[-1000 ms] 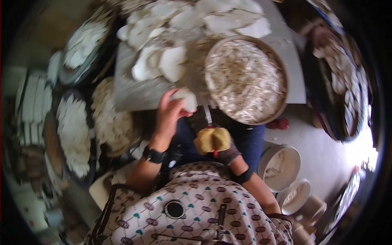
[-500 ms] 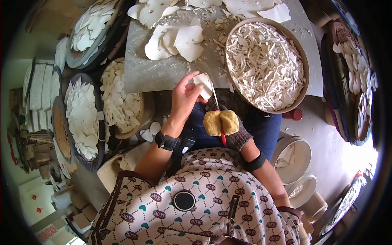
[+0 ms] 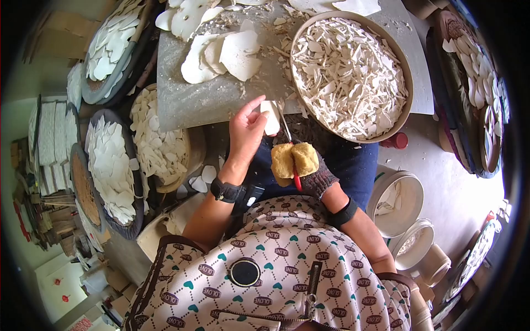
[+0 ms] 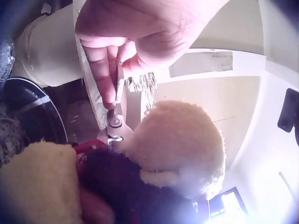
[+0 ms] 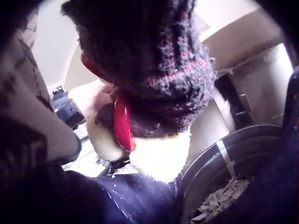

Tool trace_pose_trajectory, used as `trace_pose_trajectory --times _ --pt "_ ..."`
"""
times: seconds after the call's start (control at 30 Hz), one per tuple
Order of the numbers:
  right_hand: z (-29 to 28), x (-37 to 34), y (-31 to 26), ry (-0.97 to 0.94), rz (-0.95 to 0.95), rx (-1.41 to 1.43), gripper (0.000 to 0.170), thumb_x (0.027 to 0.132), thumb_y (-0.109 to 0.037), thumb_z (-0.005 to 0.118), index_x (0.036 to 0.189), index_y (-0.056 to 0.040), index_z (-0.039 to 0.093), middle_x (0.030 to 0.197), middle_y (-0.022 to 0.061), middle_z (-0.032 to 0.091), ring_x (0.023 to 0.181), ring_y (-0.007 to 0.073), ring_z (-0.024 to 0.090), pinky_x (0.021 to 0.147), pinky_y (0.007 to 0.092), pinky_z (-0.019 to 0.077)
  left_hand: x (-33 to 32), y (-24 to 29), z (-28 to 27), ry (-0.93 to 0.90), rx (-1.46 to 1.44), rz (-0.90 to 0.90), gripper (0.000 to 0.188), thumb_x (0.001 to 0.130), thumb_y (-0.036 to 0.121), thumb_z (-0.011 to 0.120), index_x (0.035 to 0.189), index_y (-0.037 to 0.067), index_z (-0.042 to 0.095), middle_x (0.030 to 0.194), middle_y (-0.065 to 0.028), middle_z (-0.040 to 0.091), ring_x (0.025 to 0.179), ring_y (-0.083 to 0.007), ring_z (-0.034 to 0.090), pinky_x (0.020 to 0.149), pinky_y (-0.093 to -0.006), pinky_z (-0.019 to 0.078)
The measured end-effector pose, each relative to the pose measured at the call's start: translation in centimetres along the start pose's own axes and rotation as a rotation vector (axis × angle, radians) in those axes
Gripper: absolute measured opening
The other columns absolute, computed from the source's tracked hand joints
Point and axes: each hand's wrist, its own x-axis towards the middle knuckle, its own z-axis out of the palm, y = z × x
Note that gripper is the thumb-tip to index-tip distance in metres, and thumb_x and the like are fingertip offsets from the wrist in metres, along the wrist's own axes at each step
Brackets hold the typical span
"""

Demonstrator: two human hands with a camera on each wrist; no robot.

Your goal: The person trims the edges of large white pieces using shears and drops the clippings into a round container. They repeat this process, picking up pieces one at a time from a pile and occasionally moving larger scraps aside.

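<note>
My bare left hand (image 3: 244,138) pinches a small flat white piece (image 3: 270,117) between thumb and fingers, in front of the table's near edge. My right hand (image 3: 320,179), in a dark knitted glove, grips red-handled scissors (image 3: 297,181). Lumpy yellow foam pads (image 3: 282,161) wrap the scissors' handles and hide most of the right fingers. The blades point up and stand right at the piece's right edge. From the left wrist, the scissors' pivot (image 4: 115,122) shows just below the left fingertips. In the right wrist view, a red handle loop (image 5: 124,123) curves out below the glove.
A grey table (image 3: 171,94) bears larger white sheets (image 3: 241,55) and a round tray (image 3: 409,94) heaped with white chips. Baskets of white pieces (image 3: 113,165) stand at left, others at far right. White buckets (image 3: 422,201) stand on the floor at right.
A second ago the white piece was apart from the scissors; since then my hands came together, bringing its right edge to the blades. Over the last half second the piece turned more upright.
</note>
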Motion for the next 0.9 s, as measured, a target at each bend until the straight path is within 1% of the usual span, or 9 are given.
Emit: trace_pose_trajectory --times 0.2,0.37,0.43,0.47,0.53,0.63,0.73,0.87,0.9 --pt "-1.6 0.2 -3.2 -0.074 0.031 -0.325 0.017 0.078 -0.007 0.059 0.095 -0.0033 0.060 0.091 0.0063 0.063 0.083 0.0173 0.061 0.078 0.0304 0.0485 0.1 -0.3 -0.5 -0.008 0.028 -0.029 0.035 0.083 0.000 0.053 0.117 -0.001 0.047 0.076 -0.0078 0.061 0.061 -0.0111 0.059 0.054 -0.0222 0.0490" --pt "0.2 0.0 -0.2 0.053 0.195 0.607 0.022 0.079 -0.011 0.057 0.100 -0.0034 0.057 0.096 0.0089 0.060 0.089 0.0209 0.059 0.082 0.0337 0.0473 0.0 1.1 -0.6 -0.065 -0.045 -0.043 0.026 0.084 0.002 0.051 0.109 -0.002 0.047 0.080 -0.0114 0.061 0.063 -0.0143 0.061 0.054 -0.0233 0.0505" --pt "1.2 0.1 0.8 0.151 0.402 1.566 0.032 0.069 -0.020 0.069 0.097 -0.0093 0.058 0.094 0.0077 0.061 0.085 0.0222 0.060 0.075 0.0326 0.0485 -0.4 1.9 -0.2 -0.129 0.011 -0.073 0.022 0.084 0.002 0.051 0.105 -0.003 0.048 0.082 -0.0128 0.061 0.065 -0.0156 0.062 0.054 -0.0239 0.0510" --pt "1.9 -0.4 3.0 0.118 0.351 1.510 0.036 0.072 -0.018 0.068 0.104 -0.0089 0.055 0.102 0.0058 0.059 0.092 0.0180 0.058 0.083 0.0310 0.0469 -0.4 1.8 -0.1 -0.119 0.021 -0.063 0.023 0.085 0.004 0.051 0.106 -0.004 0.048 0.082 -0.0126 0.062 0.065 -0.0159 0.063 0.054 -0.0234 0.0510" --pt "1.5 -0.6 2.2 0.049 0.248 0.741 0.029 0.083 -0.012 0.054 0.109 -0.0015 0.050 0.108 0.0114 0.055 0.099 0.0218 0.055 0.090 0.0358 0.0433 -0.5 1.4 -0.2 -0.078 -0.020 -0.054 0.024 0.085 0.006 0.052 0.107 -0.004 0.049 0.084 -0.0121 0.062 0.066 -0.0164 0.063 0.056 -0.0236 0.0508" --pt "1.3 -0.2 0.9 0.113 0.143 0.613 0.033 0.070 -0.022 0.068 0.099 -0.0109 0.058 0.095 0.0071 0.061 0.087 0.0230 0.059 0.078 0.0316 0.0473 -0.5 1.0 0.0 0.005 -0.066 0.020 0.018 0.085 0.008 0.054 0.100 -0.003 0.052 0.085 -0.0130 0.062 0.066 -0.0171 0.063 0.058 -0.0240 0.0512" --pt "0.1 0.0 -1.5 0.031 0.002 0.033 0.026 0.069 -0.025 0.065 0.091 -0.0121 0.059 0.085 0.0072 0.061 0.079 0.0260 0.058 0.069 0.0320 0.0479 -0.5 0.7 -1.2 -0.021 -0.058 -0.008 0.017 0.085 0.008 0.053 0.098 -0.003 0.052 0.084 -0.0131 0.062 0.065 -0.0176 0.063 0.056 -0.0241 0.0512" --pt "0.4 0.3 -3.2 -0.015 0.126 0.324 0.024 0.070 -0.024 0.064 0.089 -0.0098 0.060 0.083 0.0083 0.062 0.077 0.0261 0.059 0.069 0.0331 0.0479 -1.5 1.7 -4.0 -0.017 0.015 -0.054 0.018 0.085 0.007 0.053 0.099 -0.004 0.052 0.085 -0.0142 0.061 0.064 -0.0189 0.063 0.056 -0.0245 0.0514" --pt "1.3 0.0 -2.0 -0.007 0.334 0.442 0.022 0.071 -0.022 0.064 0.088 -0.0090 0.061 0.082 0.0101 0.063 0.077 0.0273 0.060 0.069 0.0337 0.0480 -2.0 2.1 -5.0 -0.016 0.044 -0.059 0.019 0.085 0.007 0.053 0.100 -0.004 0.052 0.086 -0.0146 0.061 0.064 -0.0193 0.063 0.056 -0.0247 0.0515"
